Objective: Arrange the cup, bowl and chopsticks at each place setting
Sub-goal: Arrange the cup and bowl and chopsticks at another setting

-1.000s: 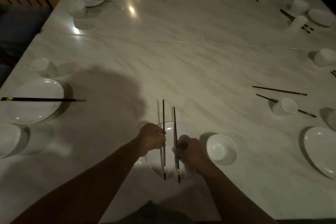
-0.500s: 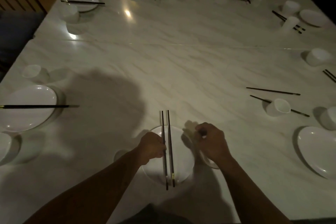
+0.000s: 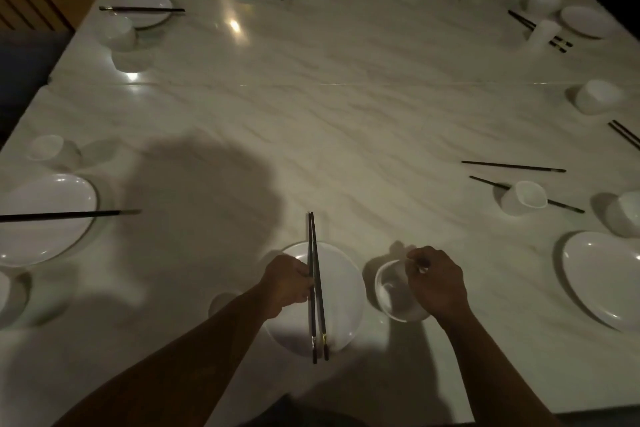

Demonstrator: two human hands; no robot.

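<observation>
Two dark chopsticks [image 3: 316,284] lie side by side across the white plate [image 3: 341,295] at the near edge of the marble table [image 3: 346,121], their tips reaching past the plate's far rim and their butt ends overhanging the near rim. The left hand [image 3: 285,282] is curled beside them, fingers pressed against the left stick about midway along its length; whether it pinches the pair or only steadies it cannot be told. Just right of the plate stands a small white bowl [image 3: 394,291], and the right hand [image 3: 438,282] grasps it, thumb and fingertips closed over the far right part of its rim while the palm covers that side. A pale round shape, possibly a cup [image 3: 221,302], shows dimly left of the plate, partly hidden by the left forearm. At the setting on the right, a tipped cup [image 3: 523,198] lies across one loose chopstick [image 3: 568,206], with another [image 3: 512,166] just beyond it, near a large plate [image 3: 602,279].
</observation>
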